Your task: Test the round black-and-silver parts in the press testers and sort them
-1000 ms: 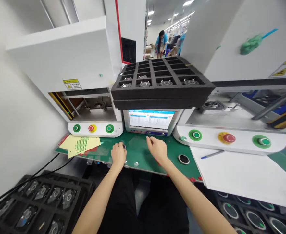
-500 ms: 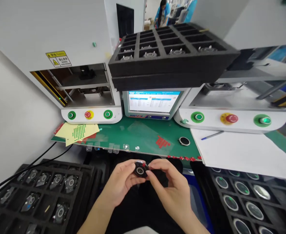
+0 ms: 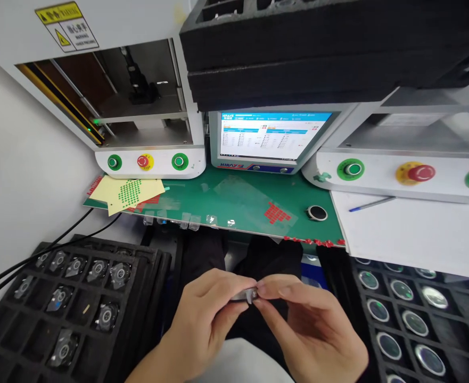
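A smartwatch case [image 3: 245,295] is held edge-on over my lap, its silver rim and lugs facing me. My left hand [image 3: 202,314] is closed on it, thumb and fingers gripping its left part. Thumb and index finger of my right hand [image 3: 310,319] pinch at its right end, by the lugs. The fingers cover most of the case, so its faces are hidden. Beyond the hands, another round watch case [image 3: 317,213] with a black face lies on the green mat [image 3: 218,199], near a patch of red stickers [image 3: 277,213].
Left and right stand foam trays [image 3: 128,298] with watch parts [image 3: 402,290] in their cells. At the back are a screen [image 3: 274,135], button panels [image 3: 150,162] and a stacked black foam tray [image 3: 298,64]. Yellow sticker sheets [image 3: 102,189], paper [image 3: 410,229] and a pen [image 3: 372,204] lie about.
The watch case has been turned from showing its round sensor back to edge-on. Both hands have moved slightly right and lower in view. The head view has tilted down and come nearer the bench.
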`<state>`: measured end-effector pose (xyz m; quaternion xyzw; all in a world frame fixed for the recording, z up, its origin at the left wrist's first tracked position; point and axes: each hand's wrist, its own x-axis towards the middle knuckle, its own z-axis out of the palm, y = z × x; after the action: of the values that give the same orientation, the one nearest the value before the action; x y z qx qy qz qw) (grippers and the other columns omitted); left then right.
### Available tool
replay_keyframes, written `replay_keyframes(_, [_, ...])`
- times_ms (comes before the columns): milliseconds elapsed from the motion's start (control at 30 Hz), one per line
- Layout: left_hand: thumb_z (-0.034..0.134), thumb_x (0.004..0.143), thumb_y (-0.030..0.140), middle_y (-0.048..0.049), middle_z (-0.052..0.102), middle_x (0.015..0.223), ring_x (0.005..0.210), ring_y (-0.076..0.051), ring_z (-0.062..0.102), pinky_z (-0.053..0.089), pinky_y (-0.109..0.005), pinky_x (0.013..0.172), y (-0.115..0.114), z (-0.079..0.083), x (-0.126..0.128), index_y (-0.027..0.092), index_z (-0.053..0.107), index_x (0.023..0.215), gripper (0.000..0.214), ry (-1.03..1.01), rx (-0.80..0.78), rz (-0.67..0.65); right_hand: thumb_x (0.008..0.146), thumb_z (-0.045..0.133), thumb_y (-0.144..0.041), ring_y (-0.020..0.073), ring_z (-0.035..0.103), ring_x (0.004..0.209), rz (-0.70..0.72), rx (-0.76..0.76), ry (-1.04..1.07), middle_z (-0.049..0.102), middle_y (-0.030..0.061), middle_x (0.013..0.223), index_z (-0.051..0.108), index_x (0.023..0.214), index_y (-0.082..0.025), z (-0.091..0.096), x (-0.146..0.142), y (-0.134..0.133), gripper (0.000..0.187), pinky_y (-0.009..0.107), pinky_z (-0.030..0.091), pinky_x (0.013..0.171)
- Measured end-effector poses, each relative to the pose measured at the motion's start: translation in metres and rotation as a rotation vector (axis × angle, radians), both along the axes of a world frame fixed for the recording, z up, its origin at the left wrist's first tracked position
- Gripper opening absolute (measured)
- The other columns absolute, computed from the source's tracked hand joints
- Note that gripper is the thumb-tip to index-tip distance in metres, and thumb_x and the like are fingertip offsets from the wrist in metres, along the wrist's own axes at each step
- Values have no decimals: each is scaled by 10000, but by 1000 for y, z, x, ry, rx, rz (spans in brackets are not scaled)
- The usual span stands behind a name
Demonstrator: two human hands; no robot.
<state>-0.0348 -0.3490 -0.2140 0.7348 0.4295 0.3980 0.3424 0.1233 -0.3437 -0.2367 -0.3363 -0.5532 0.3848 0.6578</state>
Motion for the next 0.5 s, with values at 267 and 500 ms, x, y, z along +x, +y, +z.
replay_keyframes(267, [485,1031,243,-32,722,1000,878,-134,663,526,-213,794,3,5,-2,225,614,1185,202,72,1,-112,870,561,53,121,584,820,391,-30,-235,578,2,870,533,1059,-217,0,32,9,331,248,534,704])
replay_keyframes(500, [480,1033,257,-44,727,965,862,-131,678,535,-202,782,2,6,-1,196,629,1161,205,89,17,-65,833,573,94,138,617,811,314,56,-187,618,18,892,531,1161,-221,-3,30,8,457,271,558,679])
